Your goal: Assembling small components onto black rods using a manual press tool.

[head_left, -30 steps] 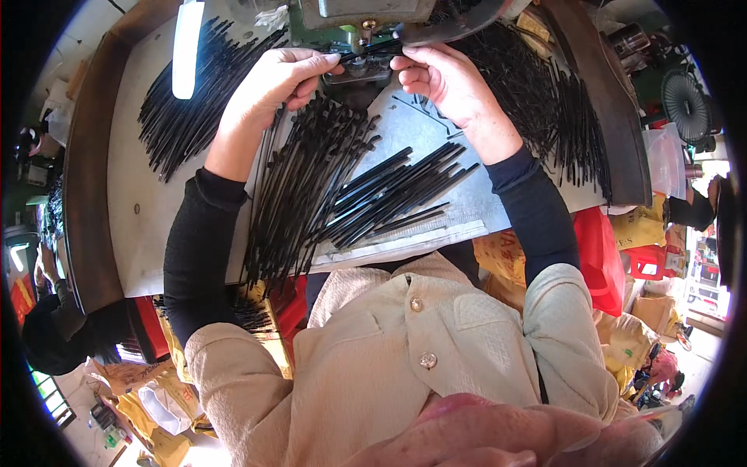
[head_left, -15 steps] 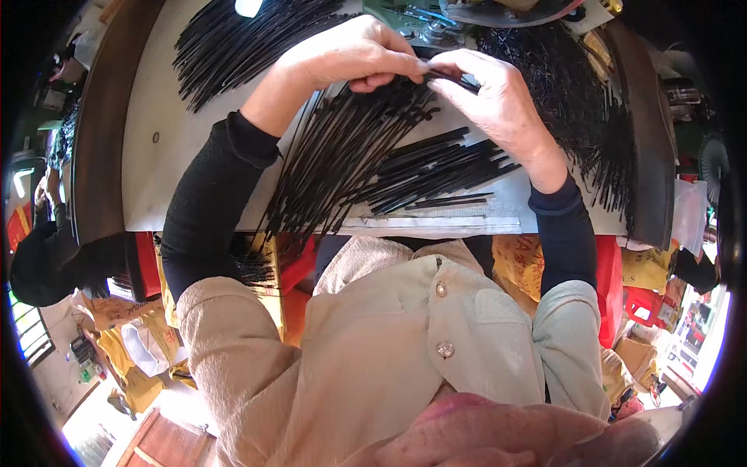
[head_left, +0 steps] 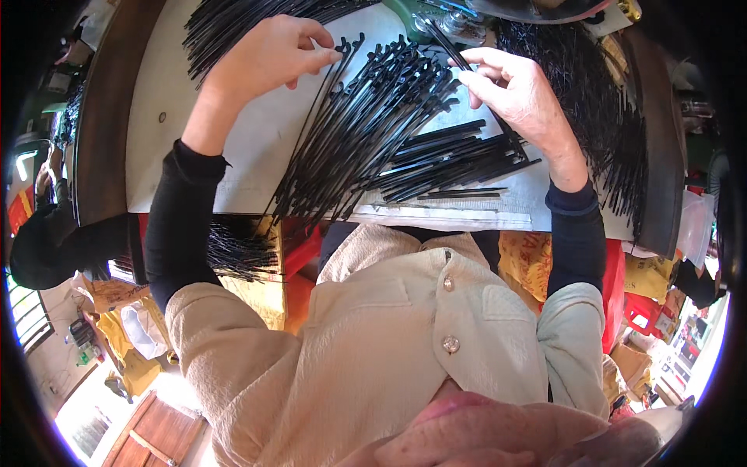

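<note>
On the left, my left hand point(head_left: 268, 58) is closed in a pinch at the curled upper end of a thin black stick point(head_left: 325, 87), at the left edge of a pile. My right hand point(head_left: 513, 89) grips a few straight black sticks point(head_left: 446, 43) between thumb and fingers; they slant from upper left down beneath the palm. Between the hands, the fanned pile of black sticks point(head_left: 358, 117) lies with its curled, glossy ends at the far side. Nearer me and to the right rests a smaller heap of short straight black sticks point(head_left: 443, 165).
More long black sticks point(head_left: 241, 27) lie at the far left of the pale worktable point(head_left: 167, 167). A tangled black mass point(head_left: 564, 86) fills its right side. A round metal-rimmed object point(head_left: 545, 12) stands at the back. Dark wooden borders point(head_left: 105, 117) edge the table. Another person point(head_left: 43, 257) sits at far left.
My hands were together over the pile. The left has moved away to the left, beside the pile's edge; the right has shifted slightly right, keeping its sticks, now seen more fully.
</note>
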Motion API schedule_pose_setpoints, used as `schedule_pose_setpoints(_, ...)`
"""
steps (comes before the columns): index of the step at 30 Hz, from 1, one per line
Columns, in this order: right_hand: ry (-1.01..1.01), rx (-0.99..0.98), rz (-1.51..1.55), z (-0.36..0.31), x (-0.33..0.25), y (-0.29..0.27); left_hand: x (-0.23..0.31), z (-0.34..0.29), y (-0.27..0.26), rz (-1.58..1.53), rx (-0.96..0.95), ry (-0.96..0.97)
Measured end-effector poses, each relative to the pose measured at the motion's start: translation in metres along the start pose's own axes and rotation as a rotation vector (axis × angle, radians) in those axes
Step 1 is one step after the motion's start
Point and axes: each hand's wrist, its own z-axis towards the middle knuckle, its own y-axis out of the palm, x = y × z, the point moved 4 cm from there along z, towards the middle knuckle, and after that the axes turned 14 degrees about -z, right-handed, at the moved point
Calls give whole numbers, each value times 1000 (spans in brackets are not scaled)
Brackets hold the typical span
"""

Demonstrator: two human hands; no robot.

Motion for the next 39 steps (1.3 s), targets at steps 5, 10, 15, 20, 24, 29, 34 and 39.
schedule_pose_setpoints(5,39,-75,49,-1,-3,1,3,5,20,68,101,106)
schedule_pose_setpoints(10,41,-109,76,-2,0,1,5,18,30,57,53,62)
schedule_pose_setpoints(15,59,-149,114,-4,9,3,3,22,28,-26,28,67)
schedule_pose_setpoints(20,86,-252,193,-8,8,8,-4,26,27,-267,-35,44)
schedule_pose_setpoints(24,112,-262,277,-8,5,11,-2,28,30,-507,-42,24)
schedule_pose_setpoints(29,123,-271,407,-7,5,16,21,38,45,-633,-53,48)
schedule_pose_setpoints(34,135,-230,422,-8,6,11,33,46,49,-727,-46,89)
schedule_pose_setpoints(39,125,-226,408,-8,3,7,36,48,52,-796,-96,93)
